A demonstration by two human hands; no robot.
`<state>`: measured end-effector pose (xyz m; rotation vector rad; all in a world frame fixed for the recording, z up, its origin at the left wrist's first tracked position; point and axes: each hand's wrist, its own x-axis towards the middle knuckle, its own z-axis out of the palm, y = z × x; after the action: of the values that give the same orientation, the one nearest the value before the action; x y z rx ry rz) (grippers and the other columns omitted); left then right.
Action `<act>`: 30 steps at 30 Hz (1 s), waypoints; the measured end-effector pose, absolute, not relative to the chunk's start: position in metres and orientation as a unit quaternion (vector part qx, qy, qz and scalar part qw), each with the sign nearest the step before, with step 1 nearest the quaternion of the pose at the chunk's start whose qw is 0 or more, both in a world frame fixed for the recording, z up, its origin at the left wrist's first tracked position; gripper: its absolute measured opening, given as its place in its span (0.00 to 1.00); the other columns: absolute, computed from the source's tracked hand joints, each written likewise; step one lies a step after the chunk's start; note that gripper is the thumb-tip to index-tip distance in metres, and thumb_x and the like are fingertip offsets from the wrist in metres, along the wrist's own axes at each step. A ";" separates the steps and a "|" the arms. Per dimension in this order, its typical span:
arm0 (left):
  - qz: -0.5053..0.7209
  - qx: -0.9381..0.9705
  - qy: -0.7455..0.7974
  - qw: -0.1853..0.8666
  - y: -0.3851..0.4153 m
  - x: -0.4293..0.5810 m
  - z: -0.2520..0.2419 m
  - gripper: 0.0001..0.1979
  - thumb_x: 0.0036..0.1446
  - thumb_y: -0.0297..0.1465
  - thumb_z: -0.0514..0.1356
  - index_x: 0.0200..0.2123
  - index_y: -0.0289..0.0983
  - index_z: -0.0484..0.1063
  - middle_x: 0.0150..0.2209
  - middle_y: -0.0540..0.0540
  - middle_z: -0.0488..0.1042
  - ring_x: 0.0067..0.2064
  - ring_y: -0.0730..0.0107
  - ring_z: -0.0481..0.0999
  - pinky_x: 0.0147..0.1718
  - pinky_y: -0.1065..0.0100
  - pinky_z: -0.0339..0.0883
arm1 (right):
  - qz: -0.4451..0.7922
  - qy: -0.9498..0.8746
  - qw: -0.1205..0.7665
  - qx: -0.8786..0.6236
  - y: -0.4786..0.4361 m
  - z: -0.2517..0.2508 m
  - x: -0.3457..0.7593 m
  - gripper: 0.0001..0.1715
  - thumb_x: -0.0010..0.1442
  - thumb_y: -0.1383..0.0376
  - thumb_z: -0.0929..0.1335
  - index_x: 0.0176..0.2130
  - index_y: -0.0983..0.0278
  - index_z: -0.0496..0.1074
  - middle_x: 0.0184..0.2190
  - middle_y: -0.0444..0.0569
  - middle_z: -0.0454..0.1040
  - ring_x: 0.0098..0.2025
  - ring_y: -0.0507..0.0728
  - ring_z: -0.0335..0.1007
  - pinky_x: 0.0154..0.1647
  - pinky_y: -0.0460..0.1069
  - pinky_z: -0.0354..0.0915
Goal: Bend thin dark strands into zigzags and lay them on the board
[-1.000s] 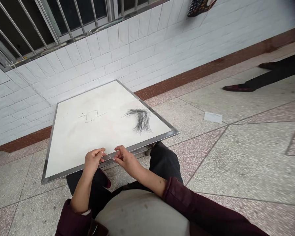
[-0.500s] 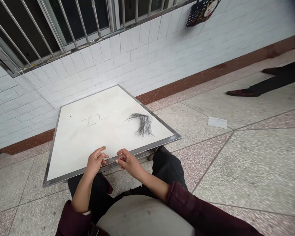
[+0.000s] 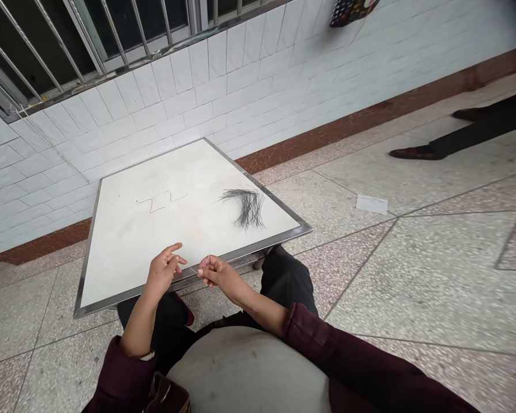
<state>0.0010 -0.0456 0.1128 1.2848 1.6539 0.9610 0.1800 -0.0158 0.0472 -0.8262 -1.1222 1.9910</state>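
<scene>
My left hand point(image 3: 161, 271) is over the near edge of the white-topped table point(image 3: 124, 252), its thumb and a fingertip pinched together while the index finger sticks out. A thin wire point(image 3: 193, 269) runs from those fingertips to my right hand point(image 3: 218, 275). My right fingers are closed on it, and a short bent end rises above them. On the tabletop to the right lies a loose pile of thin dark wires point(image 3: 250, 209). Two bent wires point(image 3: 155, 206) rest farther left, each with angled kinks.
A metal rim point(image 3: 279, 236) borders the table, which stands against a white tiled wall point(image 3: 249, 86) below a barred window point(image 3: 129, 34). A bag point(image 3: 352, 11) hangs on the wall. White paper point(image 3: 372, 204) lies on the floor; another person's legs point(image 3: 464, 137) show at right.
My right fingers have closed more tightly together around the wire. The view has shifted slightly, so the table appears higher. The wires on the tabletop have not moved.
</scene>
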 end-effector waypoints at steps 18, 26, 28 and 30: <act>0.368 0.537 0.630 0.423 -0.033 -0.019 0.129 0.30 0.52 0.38 0.60 0.58 0.34 0.66 0.37 0.42 0.79 0.27 0.74 0.68 0.25 0.71 0.60 | 0.807 -0.366 0.331 -0.325 -0.017 0.051 0.183 0.23 0.45 0.54 0.77 0.32 0.65 0.68 0.30 0.44 0.74 0.26 0.46 0.66 0.24 0.41 0.60; 0.398 0.512 0.647 0.401 -0.029 -0.031 0.118 0.29 0.51 0.35 0.58 0.57 0.31 0.67 0.35 0.42 0.79 0.26 0.73 0.66 0.28 0.69 0.61 | 0.612 -0.504 0.445 -0.417 0.004 0.048 0.201 0.23 0.59 0.49 0.66 0.47 0.61 0.63 0.38 0.47 0.70 0.30 0.51 0.68 0.25 0.46 0.65; 0.388 0.528 0.648 0.389 -0.024 -0.035 0.115 0.29 0.52 0.35 0.57 0.57 0.31 0.66 0.36 0.42 0.79 0.27 0.73 0.67 0.28 0.69 0.62 | 0.490 -0.590 0.480 -0.426 0.011 0.048 0.207 0.19 0.61 0.53 0.65 0.47 0.62 0.64 0.39 0.48 0.69 0.30 0.52 0.68 0.27 0.48 0.66; 0.381 0.543 0.645 0.378 -0.016 -0.036 0.108 0.28 0.52 0.34 0.56 0.56 0.29 0.66 0.35 0.41 0.79 0.27 0.73 0.68 0.29 0.68 0.63 | 0.371 -0.702 0.464 -0.394 0.014 0.048 0.207 0.12 0.64 0.58 0.64 0.45 0.61 0.67 0.38 0.49 0.70 0.33 0.54 0.69 0.34 0.49 0.67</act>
<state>-0.0361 -0.0157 0.1084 1.3884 1.6495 0.9750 0.2072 0.0142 0.0477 -0.9691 -1.7242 0.9111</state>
